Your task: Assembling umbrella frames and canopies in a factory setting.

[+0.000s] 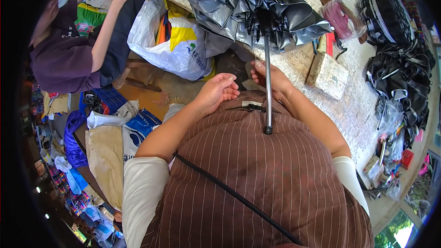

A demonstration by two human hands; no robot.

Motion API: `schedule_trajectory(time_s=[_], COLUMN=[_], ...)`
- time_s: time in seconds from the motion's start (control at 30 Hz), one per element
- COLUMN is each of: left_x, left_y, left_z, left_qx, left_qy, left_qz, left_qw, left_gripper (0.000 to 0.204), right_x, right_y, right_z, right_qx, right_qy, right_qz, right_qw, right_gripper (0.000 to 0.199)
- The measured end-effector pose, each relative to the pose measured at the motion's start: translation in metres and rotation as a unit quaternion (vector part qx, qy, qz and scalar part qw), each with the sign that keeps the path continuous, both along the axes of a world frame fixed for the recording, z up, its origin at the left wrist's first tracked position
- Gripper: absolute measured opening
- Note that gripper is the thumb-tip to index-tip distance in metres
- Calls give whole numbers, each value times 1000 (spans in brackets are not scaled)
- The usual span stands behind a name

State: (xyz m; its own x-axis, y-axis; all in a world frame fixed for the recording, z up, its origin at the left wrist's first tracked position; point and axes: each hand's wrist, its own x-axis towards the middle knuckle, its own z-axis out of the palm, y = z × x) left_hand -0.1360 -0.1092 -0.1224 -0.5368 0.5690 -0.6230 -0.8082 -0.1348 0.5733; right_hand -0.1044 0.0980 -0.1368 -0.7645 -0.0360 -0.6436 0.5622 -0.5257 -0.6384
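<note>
A partly folded black and silver umbrella lies on the table edge, its ribs bunched around the metal shaft. The shaft points toward my body and ends in a small black tip over my brown striped apron. Left of the shaft, my left hand is closed, thumb against curled fingers; anything between them is too small to make out. Partly behind the shaft is my right hand, pinching with thumb and fingertips near the table edge. What it holds, if anything, cannot be made out. Neither hand visibly grips the umbrella.
A stone-like block sits on the table beside a red-handled tool. Beyond are a clear tub of pink cord and black umbrella bundles. An open white sack stands left, near another person.
</note>
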Motion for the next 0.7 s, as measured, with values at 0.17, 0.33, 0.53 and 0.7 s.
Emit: schedule_trajectory(time_s=[0.17,0.33,0.53,0.7], left_x=[-1,-7,-11,-10], left_y=[-2,-2,12,15], left_z=[3,17,38,38], left_qx=[-5,13,38,24], left_qy=[4,22,57,71], left_qz=[0,-1,-50,-75], left_qw=[1000,1000,996,994], left_gripper=[18,19,20,21], right_x=[5,19,15,2], right_y=[1,8,6,5], right_z=[3,12,2,-1], right_qx=[37,97,8,-44], right_qy=[21,39,28,15], right_qz=[12,48,21,1], right_qw=[999,993,999,999], right_gripper=[25,24,23,23])
